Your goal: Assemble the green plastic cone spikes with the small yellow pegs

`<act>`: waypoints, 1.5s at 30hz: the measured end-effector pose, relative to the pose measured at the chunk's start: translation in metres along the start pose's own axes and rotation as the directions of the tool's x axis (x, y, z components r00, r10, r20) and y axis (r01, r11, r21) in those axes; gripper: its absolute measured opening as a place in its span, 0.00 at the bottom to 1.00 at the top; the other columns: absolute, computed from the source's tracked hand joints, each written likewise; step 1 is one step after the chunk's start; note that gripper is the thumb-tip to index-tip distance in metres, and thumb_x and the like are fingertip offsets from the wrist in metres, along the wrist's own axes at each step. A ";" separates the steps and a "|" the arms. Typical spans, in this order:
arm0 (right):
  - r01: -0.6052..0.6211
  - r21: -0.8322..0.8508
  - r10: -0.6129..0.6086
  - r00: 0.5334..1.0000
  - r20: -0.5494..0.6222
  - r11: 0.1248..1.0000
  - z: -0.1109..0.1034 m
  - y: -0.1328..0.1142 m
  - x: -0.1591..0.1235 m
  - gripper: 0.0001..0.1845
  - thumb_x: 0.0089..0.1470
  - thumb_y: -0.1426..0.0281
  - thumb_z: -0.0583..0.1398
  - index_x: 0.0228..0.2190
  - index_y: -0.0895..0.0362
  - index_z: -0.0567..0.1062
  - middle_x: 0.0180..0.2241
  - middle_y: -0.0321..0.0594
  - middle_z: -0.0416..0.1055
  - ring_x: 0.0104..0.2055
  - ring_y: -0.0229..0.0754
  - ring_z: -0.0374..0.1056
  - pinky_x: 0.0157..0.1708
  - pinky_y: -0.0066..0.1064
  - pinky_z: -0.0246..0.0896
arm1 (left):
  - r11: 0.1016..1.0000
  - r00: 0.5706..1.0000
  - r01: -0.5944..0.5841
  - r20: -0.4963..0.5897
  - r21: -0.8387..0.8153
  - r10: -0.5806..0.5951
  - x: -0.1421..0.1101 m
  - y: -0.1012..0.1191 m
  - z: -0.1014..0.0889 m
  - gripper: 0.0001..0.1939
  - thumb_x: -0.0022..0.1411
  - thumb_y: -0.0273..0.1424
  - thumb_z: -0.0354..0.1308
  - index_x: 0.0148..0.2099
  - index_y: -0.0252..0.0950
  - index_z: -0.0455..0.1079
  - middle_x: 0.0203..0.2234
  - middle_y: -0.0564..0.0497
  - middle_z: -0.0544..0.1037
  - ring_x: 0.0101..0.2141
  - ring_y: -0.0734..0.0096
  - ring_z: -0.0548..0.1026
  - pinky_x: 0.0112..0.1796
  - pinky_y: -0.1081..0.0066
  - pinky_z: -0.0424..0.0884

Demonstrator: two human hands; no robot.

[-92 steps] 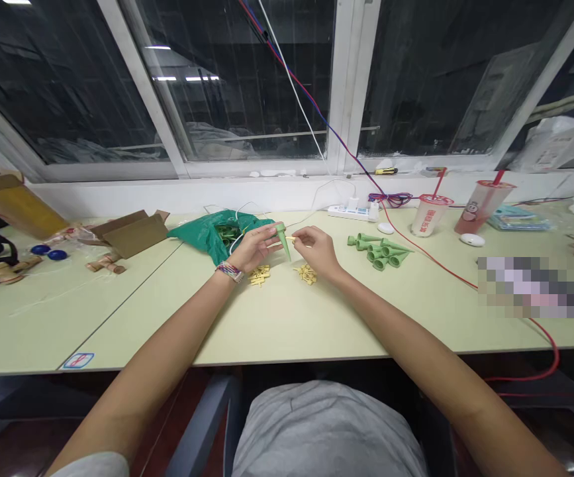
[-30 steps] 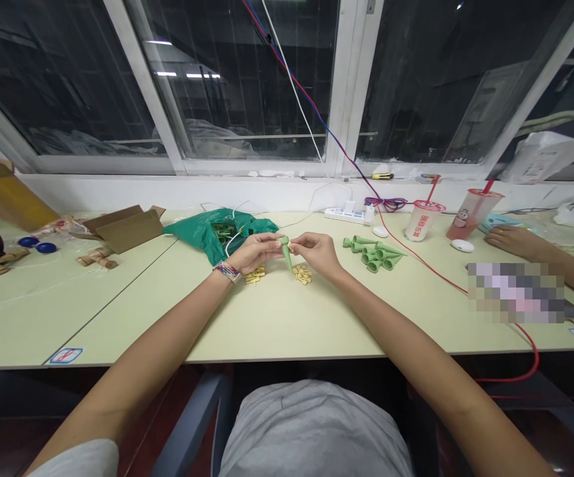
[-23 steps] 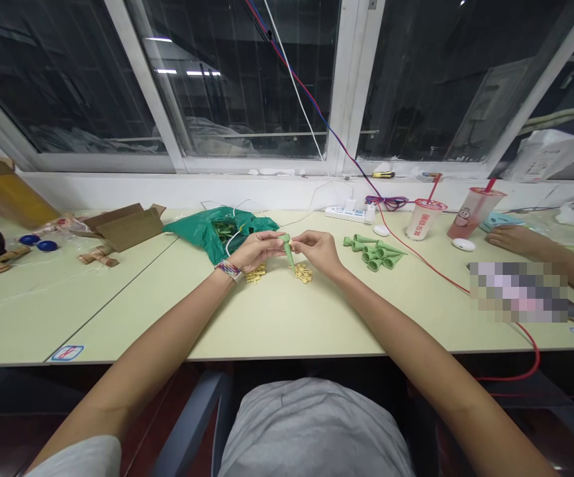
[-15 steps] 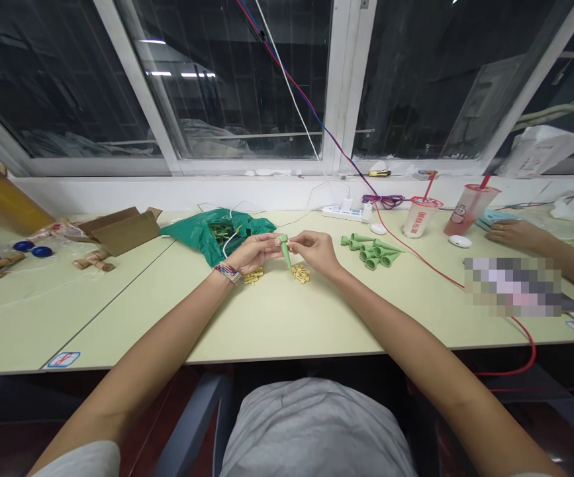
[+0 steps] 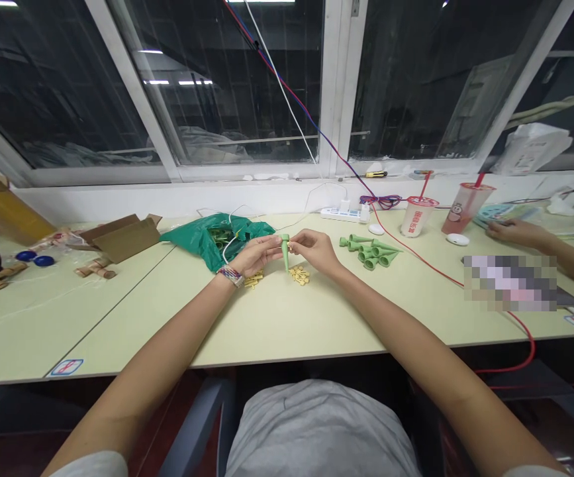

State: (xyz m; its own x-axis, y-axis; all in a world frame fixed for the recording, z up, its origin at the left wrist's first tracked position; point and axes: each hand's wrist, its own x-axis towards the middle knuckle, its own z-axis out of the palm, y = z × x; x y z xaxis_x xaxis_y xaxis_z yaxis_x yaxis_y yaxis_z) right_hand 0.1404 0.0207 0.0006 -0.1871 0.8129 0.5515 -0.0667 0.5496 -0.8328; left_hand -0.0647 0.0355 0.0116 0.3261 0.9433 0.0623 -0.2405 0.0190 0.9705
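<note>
Between my two hands a green plastic spike [image 5: 285, 252] is held upright, its wide head up and its tapered tip down. My left hand [image 5: 257, 255] is closed on the spike's upper part from the left. From the other side, my right hand [image 5: 314, 250] pinches close against the spike just below its head; the small thing at its fingertips is too small to make out. Below the hands lie a pile of small yellow plastic pieces [image 5: 299, 276] and a second group of yellow pieces [image 5: 253, 279], partly hidden by my left hand. Several more green spikes [image 5: 372, 252] lie right of my hands.
Behind my left hand lies an open green plastic bag [image 5: 192, 240] with green pieces inside. A cardboard box [image 5: 120, 238] and wooden pieces [image 5: 95, 267] are further left. A power strip [image 5: 345, 214], drink cups [image 5: 418, 217] and a red cable [image 5: 416, 258] lie right, near another person's hand [image 5: 515, 233].
The view has shifted slightly. My hands stay together at the spike, which now hangs straighter. On the right, the other person's hand has moved a little beside a bluish packet.
</note>
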 end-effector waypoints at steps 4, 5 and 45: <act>-0.019 0.010 0.019 1.000 -0.015 1.000 -0.002 0.003 0.001 0.16 0.50 0.56 0.69 0.31 0.56 0.79 0.28 0.39 0.78 0.32 0.42 0.77 0.34 0.33 0.74 | 1.000 1.000 -0.017 -0.008 -0.006 0.017 -0.003 -0.002 0.005 0.20 0.50 0.29 0.78 0.44 0.32 0.77 0.40 0.43 0.84 0.41 0.64 0.83 0.47 0.66 0.78; -0.022 0.006 0.022 1.000 -0.018 1.000 -0.003 0.003 0.002 0.16 0.50 0.56 0.69 0.31 0.55 0.79 0.28 0.39 0.78 0.32 0.42 0.76 0.33 0.33 0.74 | 1.000 1.000 -0.023 0.006 0.003 0.023 -0.004 -0.003 0.007 0.22 0.49 0.28 0.78 0.46 0.33 0.77 0.41 0.43 0.84 0.41 0.64 0.83 0.48 0.65 0.77; 0.138 -0.781 0.267 0.892 0.366 0.609 -0.022 0.010 -0.010 0.19 0.59 0.77 0.55 0.40 0.53 0.85 0.42 0.43 0.76 0.42 0.42 0.71 0.40 0.29 0.59 | 0.996 0.995 -0.076 -0.061 0.055 0.079 -0.009 -0.004 0.014 0.21 0.46 0.31 0.79 0.41 0.31 0.78 0.32 0.51 0.77 0.32 0.72 0.77 0.42 0.63 0.80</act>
State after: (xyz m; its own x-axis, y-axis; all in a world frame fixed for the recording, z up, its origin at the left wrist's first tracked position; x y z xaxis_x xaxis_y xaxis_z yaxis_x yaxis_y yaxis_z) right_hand 0.1637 0.0222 -0.0118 -0.5431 0.8010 0.2517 0.6990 0.5975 -0.3929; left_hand -0.0536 0.0222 0.0101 0.2498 0.9602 0.1248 -0.2135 -0.0711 0.9743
